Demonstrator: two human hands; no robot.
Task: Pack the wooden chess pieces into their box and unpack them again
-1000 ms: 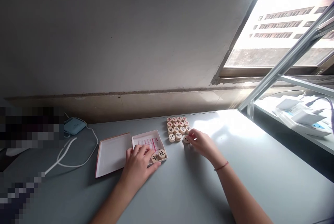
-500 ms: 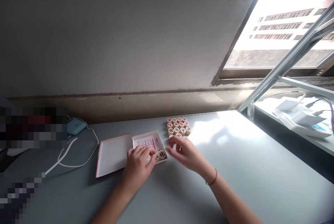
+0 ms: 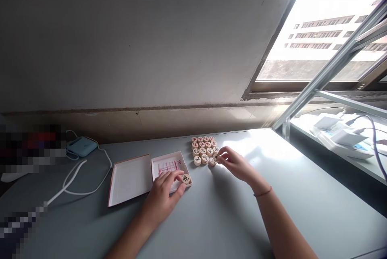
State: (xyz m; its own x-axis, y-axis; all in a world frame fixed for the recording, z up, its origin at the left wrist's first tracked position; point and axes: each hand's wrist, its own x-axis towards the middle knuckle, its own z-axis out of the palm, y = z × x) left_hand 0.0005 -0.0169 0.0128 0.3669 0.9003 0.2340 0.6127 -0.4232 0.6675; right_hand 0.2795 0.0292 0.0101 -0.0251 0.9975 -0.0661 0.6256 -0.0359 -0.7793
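My left hand (image 3: 163, 192) rests over the shallow white box (image 3: 185, 161). Its thumb and index finger are parted at the box's front right corner, beside a round wooden Chinese chess piece (image 3: 186, 178) with a black character. Part of the box's inside is hidden under that hand. To the right, my right hand (image 3: 234, 163) pinches another Chinese chess piece (image 3: 216, 157) at the right end of the front row. Rows of chess pieces (image 3: 203, 150) stand close together there, red characters at the back and black ones in front.
Left of the box lies its white lid (image 3: 130, 180), inside up. A blue device (image 3: 81, 146) and white cables (image 3: 102, 186) are at the far left of the grey table (image 3: 290, 194). A metal frame (image 3: 314, 77) and shelf with white plugs (image 3: 347, 138) stand at right.
My right hand has moved right and away from the box to the end of the front row, with a piece in its fingers. One piece fewer shows in the box corner.
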